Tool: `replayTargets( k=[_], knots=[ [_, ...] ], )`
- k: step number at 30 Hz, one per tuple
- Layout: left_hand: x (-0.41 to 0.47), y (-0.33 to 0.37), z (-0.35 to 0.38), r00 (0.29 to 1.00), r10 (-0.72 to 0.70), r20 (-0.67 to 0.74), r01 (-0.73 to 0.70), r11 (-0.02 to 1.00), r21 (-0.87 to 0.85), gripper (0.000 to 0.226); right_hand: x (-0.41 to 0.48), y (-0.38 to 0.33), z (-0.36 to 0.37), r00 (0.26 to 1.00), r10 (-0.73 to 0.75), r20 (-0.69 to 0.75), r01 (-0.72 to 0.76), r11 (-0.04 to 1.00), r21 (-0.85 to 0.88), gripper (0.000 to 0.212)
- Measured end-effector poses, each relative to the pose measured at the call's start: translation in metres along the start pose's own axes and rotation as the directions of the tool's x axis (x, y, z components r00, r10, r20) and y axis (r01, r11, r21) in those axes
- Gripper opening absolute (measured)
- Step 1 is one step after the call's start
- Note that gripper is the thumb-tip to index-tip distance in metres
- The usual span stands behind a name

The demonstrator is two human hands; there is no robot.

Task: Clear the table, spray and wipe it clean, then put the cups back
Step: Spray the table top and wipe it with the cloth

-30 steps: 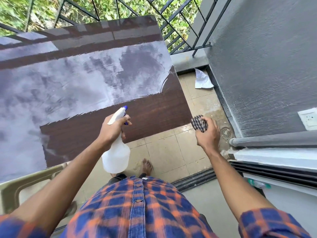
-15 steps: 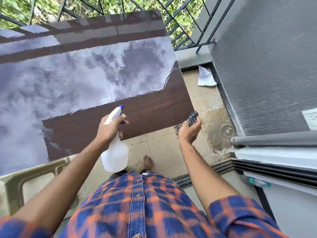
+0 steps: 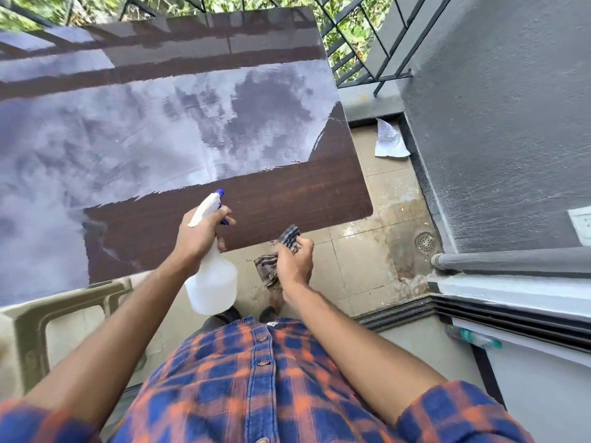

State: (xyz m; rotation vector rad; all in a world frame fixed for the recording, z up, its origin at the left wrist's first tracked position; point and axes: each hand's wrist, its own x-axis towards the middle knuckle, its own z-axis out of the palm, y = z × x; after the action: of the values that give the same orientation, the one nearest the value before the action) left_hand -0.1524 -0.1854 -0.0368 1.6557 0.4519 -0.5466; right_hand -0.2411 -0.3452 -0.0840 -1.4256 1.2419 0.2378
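Spray bottle [image 3: 211,276] in left hand [image 3: 200,233], cloth [image 3: 278,257] in right hand [image 3: 294,262]

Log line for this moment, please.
stage: spray and wipe | left hand: grips spray bottle, nozzle toward table | right hand: holds checked cloth near table edge | cups: none visible

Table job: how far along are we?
Done: the table is bare, no cups on it. In hand: left hand grips the spray bottle, nozzle toward it; right hand holds the cloth off the near edge. Left: wiping, then returning cups, none in view.
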Motion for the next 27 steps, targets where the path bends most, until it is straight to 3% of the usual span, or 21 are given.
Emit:
replayTargets(
  k=[2, 5, 8, 12, 17, 21, 27],
  knots=[
    [0.0, -0.002, -0.006, 1.0, 0.0, -0.012, 0.0, 1.0, -0.008, 0.022, -0.001, -0.002, -0.016, 0.999, -0.038, 0.008, 0.038, 0.999, 0.008, 0.048],
    [-0.001, -0.003, -0.018, 0.999, 0.002, -0.043, -0.003, 0.999, -0.034, 0.023, 0.008, -0.021, -0.045, 0.965, -0.253, -0.074, 0.245, 0.964, -0.099, 0.047],
    [-0.003, -0.003, -0.03, 0.996, 0.005, -0.087, -0.009, 0.999, -0.042, 0.027, 0.039, -0.059, -0.071, 0.856, -0.497, -0.141, 0.451, 0.852, -0.265, 0.051],
    [-0.009, -0.004, -0.047, 0.99, 0.001, -0.143, -0.008, 0.999, -0.054, 0.018, 0.094, -0.097, -0.086, 0.71, -0.697, -0.099, 0.576, 0.656, -0.489, 0.058],
    [-0.016, -0.008, -0.067, 0.98, -0.002, -0.198, -0.015, 0.996, -0.084, 0.019, 0.118, -0.083, -0.052, 0.715, -0.694, 0.083, 0.538, 0.471, -0.7, 0.059],
    [-0.021, -0.019, -0.09, 0.968, -0.018, -0.249, -0.015, 0.991, -0.129, 0.015, 0.088, -0.051, 0.002, 0.707, -0.701, 0.091, 0.539, 0.452, -0.711, 0.063],
    [-0.024, -0.031, -0.144, 0.956, -0.031, -0.292, -0.025, 0.982, -0.185, 0.012, 0.017, -0.011, 0.1, 0.695, -0.684, 0.222, 0.596, 0.376, -0.709, 0.067]
  ],
)
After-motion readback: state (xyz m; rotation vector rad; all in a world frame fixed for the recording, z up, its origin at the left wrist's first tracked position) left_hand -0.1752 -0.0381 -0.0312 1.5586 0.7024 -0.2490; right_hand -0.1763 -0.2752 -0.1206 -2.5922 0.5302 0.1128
